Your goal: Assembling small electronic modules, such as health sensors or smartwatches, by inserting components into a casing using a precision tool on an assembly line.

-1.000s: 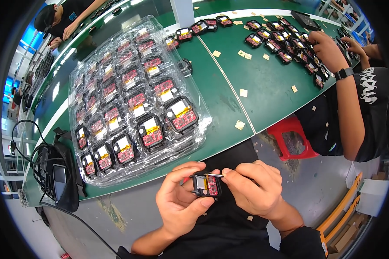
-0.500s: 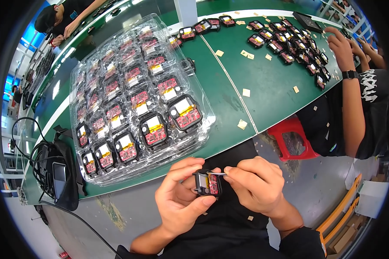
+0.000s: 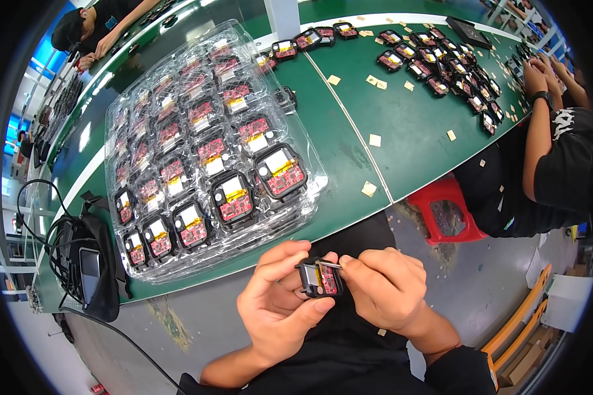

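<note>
Between the fingers and thumb of my left hand [image 3: 277,306] is a small black watch-like housing [image 3: 320,279], its inside facing up. A red circuit board, a silvery battery and a strip of yellow tape show in it. My right hand [image 3: 385,286] pinches a thin metal tool, probably tweezers [image 3: 329,264], whose tip meets the housing's upper edge. What the tip touches is too small to make out. Beyond my hands, a clear plastic tray [image 3: 244,236] on the green table [image 3: 349,164] holds rows of similar housings.
Loose housings [image 3: 435,62] lie piled at the far right among small beige paper squares [image 3: 375,140]. A black bag with cables [image 3: 89,276] sits at the left table edge. A red stool [image 3: 445,210] stands beside a co-worker [image 3: 547,158] at right; another person [image 3: 99,33] works far left.
The tool's tip and my right hand have shifted slightly, and the housing has tilted a little in my left hand. At right, the co-worker's raised arm has come down.
</note>
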Demonstrator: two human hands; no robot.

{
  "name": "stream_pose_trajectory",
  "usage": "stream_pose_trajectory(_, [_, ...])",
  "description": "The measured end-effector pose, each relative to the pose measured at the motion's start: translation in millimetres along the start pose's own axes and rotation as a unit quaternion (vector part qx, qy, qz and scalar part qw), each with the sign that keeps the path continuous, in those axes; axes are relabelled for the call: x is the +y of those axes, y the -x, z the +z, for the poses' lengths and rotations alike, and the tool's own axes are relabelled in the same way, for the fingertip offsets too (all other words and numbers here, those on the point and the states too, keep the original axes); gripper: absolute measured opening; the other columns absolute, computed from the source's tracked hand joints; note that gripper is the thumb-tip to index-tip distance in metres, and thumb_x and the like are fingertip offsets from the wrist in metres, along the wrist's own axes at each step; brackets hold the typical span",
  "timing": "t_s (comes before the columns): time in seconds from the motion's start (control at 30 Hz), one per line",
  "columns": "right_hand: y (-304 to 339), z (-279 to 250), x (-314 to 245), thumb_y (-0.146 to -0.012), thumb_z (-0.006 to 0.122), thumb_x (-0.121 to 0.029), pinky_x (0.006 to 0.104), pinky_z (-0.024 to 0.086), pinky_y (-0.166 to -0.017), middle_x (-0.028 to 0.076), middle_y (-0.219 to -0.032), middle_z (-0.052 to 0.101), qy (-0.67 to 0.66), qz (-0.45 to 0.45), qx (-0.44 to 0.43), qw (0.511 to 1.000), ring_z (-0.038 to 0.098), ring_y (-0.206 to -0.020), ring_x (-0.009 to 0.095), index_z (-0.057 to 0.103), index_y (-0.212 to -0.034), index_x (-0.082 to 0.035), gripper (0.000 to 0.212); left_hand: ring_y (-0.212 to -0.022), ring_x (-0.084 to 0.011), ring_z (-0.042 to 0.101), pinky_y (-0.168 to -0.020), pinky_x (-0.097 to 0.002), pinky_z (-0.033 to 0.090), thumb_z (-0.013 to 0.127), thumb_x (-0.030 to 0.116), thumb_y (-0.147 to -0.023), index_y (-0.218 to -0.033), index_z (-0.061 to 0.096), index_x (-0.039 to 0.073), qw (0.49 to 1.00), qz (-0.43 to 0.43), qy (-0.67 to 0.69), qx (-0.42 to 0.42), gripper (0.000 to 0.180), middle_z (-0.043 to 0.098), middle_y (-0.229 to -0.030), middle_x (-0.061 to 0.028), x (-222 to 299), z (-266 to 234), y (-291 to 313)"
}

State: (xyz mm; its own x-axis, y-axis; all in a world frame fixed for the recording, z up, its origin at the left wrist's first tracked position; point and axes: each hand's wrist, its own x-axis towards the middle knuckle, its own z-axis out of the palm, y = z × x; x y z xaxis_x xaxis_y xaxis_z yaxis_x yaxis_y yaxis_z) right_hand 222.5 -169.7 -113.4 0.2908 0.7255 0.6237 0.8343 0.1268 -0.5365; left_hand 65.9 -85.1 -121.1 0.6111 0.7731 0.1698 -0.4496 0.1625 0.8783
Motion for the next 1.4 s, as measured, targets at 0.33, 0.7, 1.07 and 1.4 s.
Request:
stream_pose_trajectory(0.33, [-22.4,-12.9,24.6,-0.074,0.079,0.004,0.0367,0.053,-0.057,0.013,-0.089,0.067,-0.050,0.033,0.002,0.998,0.065,-0.068,0.029,0.072,-0.099,0.000,0.026,-0.114,-0.0394,0.066,-0.096,-0.0533,0.059,0.088,-0.003,-0.074,-0.128,0.054,-0.004,0.999,0.006,-0.003,-0.044,0.064,0.058,-0.126,-0.0247,24.1,-27.3,6.9])
stream_pose_trajectory(0.7, [-105.8,-34.8,146.0,-0.097,0.065,-0.044,0.0505,0.055,-0.079,0.017,-0.119,0.059,0.372,0.277,-0.004,0.886,0.069,-0.094,0.042,0.062,-0.132,-0.008,0.050,-0.105,-0.0311,0.071,-0.090,-0.0410,0.064,0.058,0.009,-0.102,-0.134,0.049,-0.008,0.966,0.069,-0.075,0.238,0.038,0.056,-0.121,-0.0161,117.1,-60.5,-21.9])
stream_pose_trajectory(1.07, [-96.6,-25.7,125.5,-0.096,0.069,-0.036,0.0469,0.052,-0.072,0.008,-0.106,0.063,0.320,0.282,0.020,0.904,0.069,-0.085,0.035,0.063,-0.107,-0.013,0.026,-0.102,-0.0156,0.068,-0.096,-0.0321,0.051,0.071,0.000,-0.092,-0.106,0.068,-0.005,0.855,0.035,-0.501,0.128,0.015,0.074,-0.109,-0.0127,154.1,-113.4,-104.1])
stream_pose_trajectory(1.4, [-93.8,-26.4,130.4,-0.093,0.072,-0.024,0.0450,0.052,-0.070,0.007,-0.105,0.062,0.298,0.250,0.038,0.920,0.068,-0.082,0.034,0.063,-0.103,-0.013,0.017,-0.115,-0.0335,0.064,-0.105,-0.0418,0.046,0.081,0.010,-0.082,-0.105,0.077,0.003,0.580,0.148,-0.800,0.044,0.024,0.067,-0.125,-0.0132,140.1,-104.0,-106.3])
